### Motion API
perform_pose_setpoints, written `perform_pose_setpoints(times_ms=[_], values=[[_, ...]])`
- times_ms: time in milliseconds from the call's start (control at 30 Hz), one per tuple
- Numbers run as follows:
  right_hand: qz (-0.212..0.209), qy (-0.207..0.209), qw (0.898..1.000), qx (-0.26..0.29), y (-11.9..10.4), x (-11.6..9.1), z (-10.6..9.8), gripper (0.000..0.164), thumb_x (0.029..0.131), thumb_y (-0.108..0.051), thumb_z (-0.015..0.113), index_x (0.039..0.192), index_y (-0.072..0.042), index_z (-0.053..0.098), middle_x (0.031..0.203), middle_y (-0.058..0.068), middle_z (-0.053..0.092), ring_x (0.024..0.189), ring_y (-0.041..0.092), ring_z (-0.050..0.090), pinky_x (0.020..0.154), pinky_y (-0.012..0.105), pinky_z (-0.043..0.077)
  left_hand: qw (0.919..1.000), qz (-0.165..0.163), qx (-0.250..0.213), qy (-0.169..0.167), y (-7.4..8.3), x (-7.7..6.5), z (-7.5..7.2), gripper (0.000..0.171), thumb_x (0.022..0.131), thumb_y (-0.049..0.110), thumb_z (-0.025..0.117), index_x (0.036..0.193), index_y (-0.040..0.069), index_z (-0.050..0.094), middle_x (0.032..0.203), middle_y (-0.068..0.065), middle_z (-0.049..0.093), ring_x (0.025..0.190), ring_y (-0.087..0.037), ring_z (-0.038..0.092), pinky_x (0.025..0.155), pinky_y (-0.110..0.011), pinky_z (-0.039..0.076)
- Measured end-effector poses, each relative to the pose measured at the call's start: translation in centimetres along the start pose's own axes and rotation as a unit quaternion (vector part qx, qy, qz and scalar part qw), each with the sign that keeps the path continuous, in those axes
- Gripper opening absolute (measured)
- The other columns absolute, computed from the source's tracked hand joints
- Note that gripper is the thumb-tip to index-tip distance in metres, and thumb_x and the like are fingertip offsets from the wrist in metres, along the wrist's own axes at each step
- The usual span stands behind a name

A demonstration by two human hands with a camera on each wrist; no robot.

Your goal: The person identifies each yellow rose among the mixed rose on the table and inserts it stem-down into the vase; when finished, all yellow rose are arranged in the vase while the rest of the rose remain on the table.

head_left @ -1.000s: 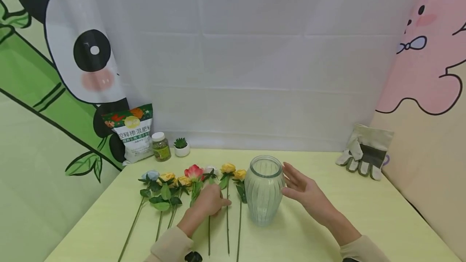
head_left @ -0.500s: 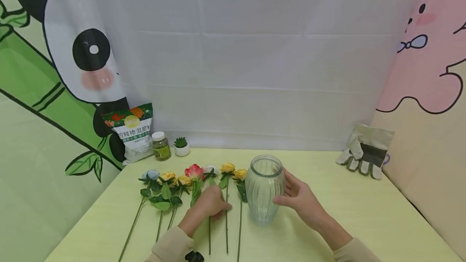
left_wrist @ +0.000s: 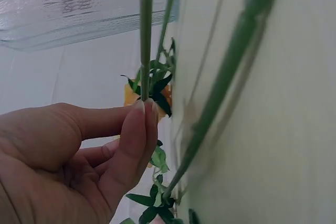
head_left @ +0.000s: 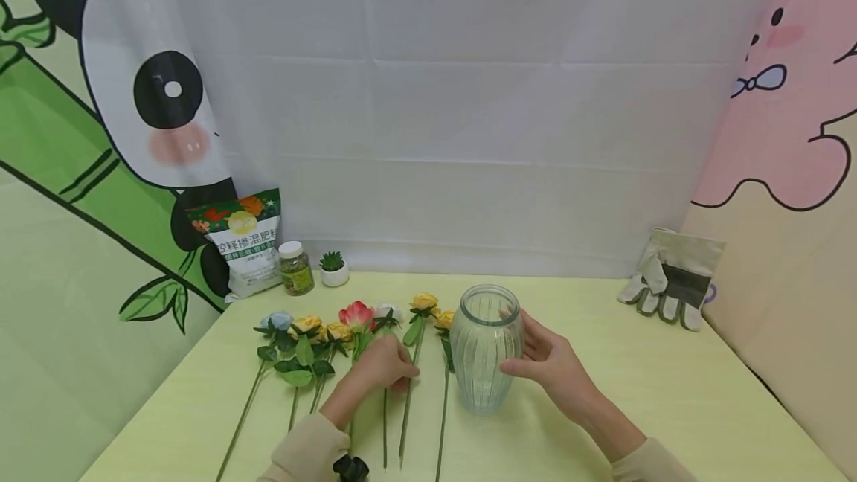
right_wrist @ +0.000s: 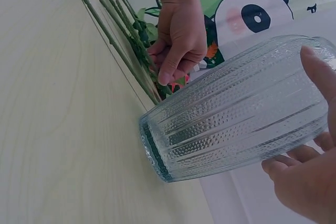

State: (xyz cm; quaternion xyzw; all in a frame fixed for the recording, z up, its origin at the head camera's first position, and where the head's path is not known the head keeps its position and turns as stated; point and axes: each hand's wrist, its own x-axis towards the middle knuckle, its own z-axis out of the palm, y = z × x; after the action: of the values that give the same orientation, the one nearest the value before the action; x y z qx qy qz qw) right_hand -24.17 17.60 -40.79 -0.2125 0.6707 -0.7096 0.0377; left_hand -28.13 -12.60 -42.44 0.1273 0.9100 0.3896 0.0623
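My left hand (head_left: pixel 383 365) pinches the stem (left_wrist: pixel 146 40) of a yellow artificial rose (head_left: pixel 424 301) between thumb and fingertips, and that stem slants above the table. A second yellow rose (head_left: pixel 444 320) lies to its right, partly behind the vase. On the other side are a white rose (head_left: pixel 388 312), a red-pink flower (head_left: pixel 357 316), more yellow roses (head_left: pixel 308 326) and a blue rose (head_left: pixel 276 321). A ribbed clear glass vase (head_left: pixel 483 370) stands upright on the table. My right hand (head_left: pixel 559 372) holds its right side, thumb in front and fingers behind.
At the back left stand a fertilizer bag (head_left: pixel 251 248), a jar with a white lid (head_left: pixel 296 269) and a small potted succulent (head_left: pixel 333 271). Work gloves (head_left: pixel 672 281) lean at the back right. A white curtain (head_left: pixel 455 110) hangs behind the table (head_left: pixel 556 452).
My right hand has closed in on the vase and now grips its side. My left hand has taken the yellow rose's stem, tilting it with its lower end moving left.
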Motion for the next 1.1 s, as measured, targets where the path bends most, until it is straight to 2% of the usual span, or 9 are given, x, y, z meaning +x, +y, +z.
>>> perform_pose_setpoints(times_ms=[167,333,467,567,700,867,967,1100], values=[[0.002,0.002,1.0,-0.003,0.0,0.0,-0.1,0.095,0.085,-0.001,0.078,0.158,-0.001,0.019,0.16,0.019,0.027,0.142,0.036,0.035,0.105,0.027,0.043,0.9958,-0.018,-0.09,-0.001,0.3,-0.2,-1.3,0.014,0.088,0.001,0.074,0.079,-0.008,0.073,0.064,-0.01,0.068,0.054,-0.018,0.067,0.055,-0.033,0.06],[0.005,-0.003,1.0,0.0,0.0,0.0,-0.1,0.095,0.085,-0.001,0.078,0.158,-0.001,0.018,0.16,0.019,0.028,0.142,0.036,0.035,0.105,0.028,0.043,0.9847,-0.043,-0.169,0.003,0.1,0.0,-2.3,0.011,0.089,0.002,0.074,0.093,-0.008,0.072,0.083,-0.014,0.07,0.059,-0.017,0.067,0.06,-0.033,0.061],[0.007,-0.002,1.0,0.003,-0.1,0.0,-0.1,0.095,0.084,-0.001,0.079,0.158,0.0,0.018,0.159,0.02,0.028,0.142,0.037,0.035,0.105,0.028,0.044,0.9717,-0.042,-0.233,-0.006,0.0,0.1,-2.9,0.026,0.091,0.0,0.071,0.111,-0.014,0.064,0.093,-0.018,0.068,0.069,-0.021,0.069,0.065,-0.035,0.062],[0.009,0.0,1.0,0.003,-0.1,-0.1,-0.1,0.096,0.084,-0.001,0.079,0.158,0.0,0.018,0.159,0.021,0.029,0.142,0.037,0.035,0.104,0.028,0.044,0.9595,-0.034,-0.279,-0.02,0.0,0.1,-3.3,0.044,0.092,-0.003,0.068,0.129,-0.016,0.051,0.102,-0.021,0.064,0.08,-0.026,0.07,0.07,-0.038,0.062],[0.007,0.002,1.0,0.0,-0.1,-0.1,-0.1,0.095,0.084,-0.001,0.079,0.158,-0.001,0.019,0.158,0.02,0.03,0.141,0.037,0.037,0.104,0.028,0.045,0.9438,-0.02,-0.327,-0.045,0.0,0.2,-3.8,0.061,0.091,-0.007,0.068,0.143,-0.01,0.037,0.108,-0.023,0.059,0.088,-0.028,0.069,0.074,-0.043,0.061],[0.007,0.004,1.0,-0.006,-0.1,0.0,-0.1,0.095,0.084,-0.001,0.079,0.158,-0.001,0.02,0.158,0.02,0.032,0.14,0.037,0.039,0.103,0.029,0.046,0.9303,-0.006,-0.362,-0.061,0.0,0.3,-4.0,0.07,0.089,-0.008,0.068,0.149,0.003,0.033,0.103,-0.016,0.057,0.09,-0.026,0.066,0.074,-0.046,0.061],[0.006,0.003,1.0,-0.01,-0.1,0.0,-0.1,0.094,0.085,-0.002,0.079,0.158,-0.001,0.02,0.158,0.019,0.032,0.14,0.036,0.039,0.103,0.029,0.046,0.9262,0.001,-0.372,-0.061,0.0,0.4,-4.1,0.066,0.092,-0.006,0.066,0.149,0.007,0.034,0.1,-0.014,0.06,0.089,-0.027,0.066,0.074,-0.046,0.061],[0.001,-0.001,1.0,-0.013,0.0,0.0,-0.2,0.092,0.085,-0.002,0.078,0.158,-0.002,0.021,0.158,0.02,0.031,0.14,0.036,0.039,0.103,0.029,0.046,0.9232,0.001,-0.382,-0.038,0.1,0.5,-4.2,0.051,0.099,0.006,0.062,0.145,0.009,0.041,0.096,-0.013,0.062,0.088,-0.032,0.069,0.078,-0.047,0.06]])
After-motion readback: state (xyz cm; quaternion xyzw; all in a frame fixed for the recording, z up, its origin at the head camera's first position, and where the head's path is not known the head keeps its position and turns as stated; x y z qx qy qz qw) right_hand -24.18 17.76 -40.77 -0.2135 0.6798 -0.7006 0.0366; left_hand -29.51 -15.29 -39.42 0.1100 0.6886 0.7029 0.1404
